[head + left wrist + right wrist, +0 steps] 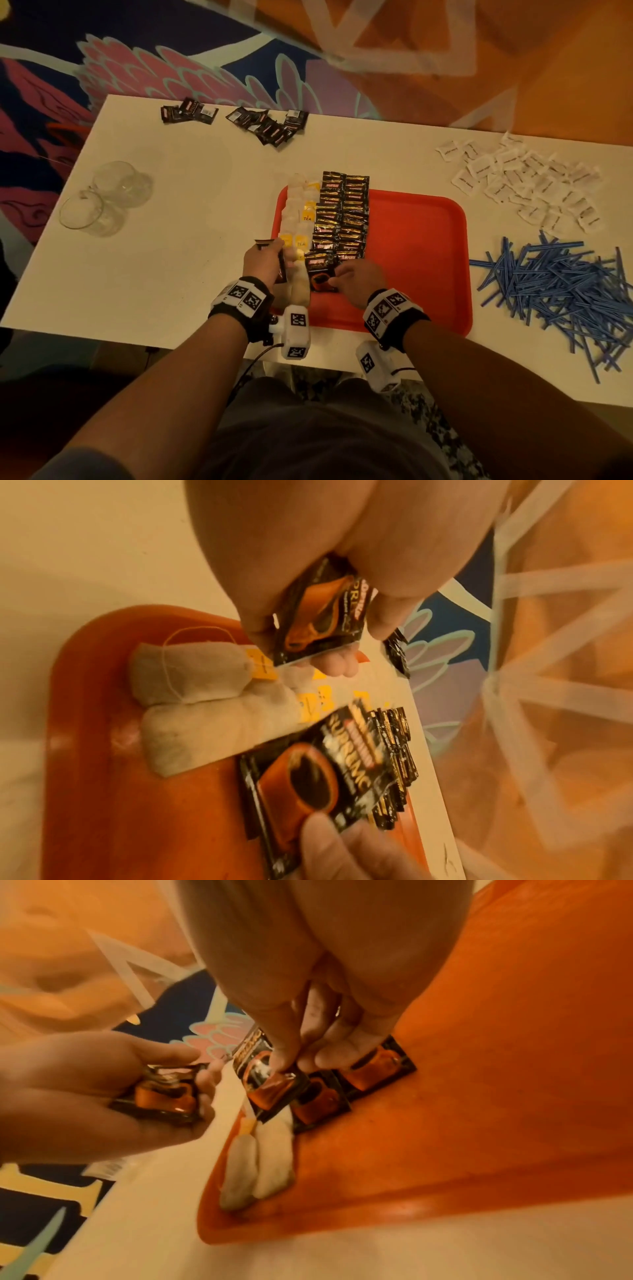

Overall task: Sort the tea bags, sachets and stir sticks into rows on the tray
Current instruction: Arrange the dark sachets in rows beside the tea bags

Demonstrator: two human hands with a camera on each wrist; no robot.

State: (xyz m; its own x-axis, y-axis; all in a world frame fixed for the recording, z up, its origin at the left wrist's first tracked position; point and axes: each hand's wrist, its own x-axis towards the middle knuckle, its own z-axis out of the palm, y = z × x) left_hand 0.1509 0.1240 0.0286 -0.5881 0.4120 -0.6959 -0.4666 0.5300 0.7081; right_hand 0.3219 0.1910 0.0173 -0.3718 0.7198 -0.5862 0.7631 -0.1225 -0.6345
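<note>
1. Left hand (pixel 262 262): fingers curled around a small stack of coffee sachets (pixel 322 620), held above the tray's left edge.
2. Right hand (pixel 359 277): thumb and fingertips pinch one black sachet (pixel 270 1085) at the near end of the sachet rows (pixel 342 219).
3. Tray (pixel 428 246): tea bags (pixel 301 219) line its left side.
4. Table (pixel 188 205): stir sticks (pixel 561 284) piled at right.

Black wristbands (pixel 236 301) carry white tagged camera blocks (pixel 296 330), apparently cabled.
</note>
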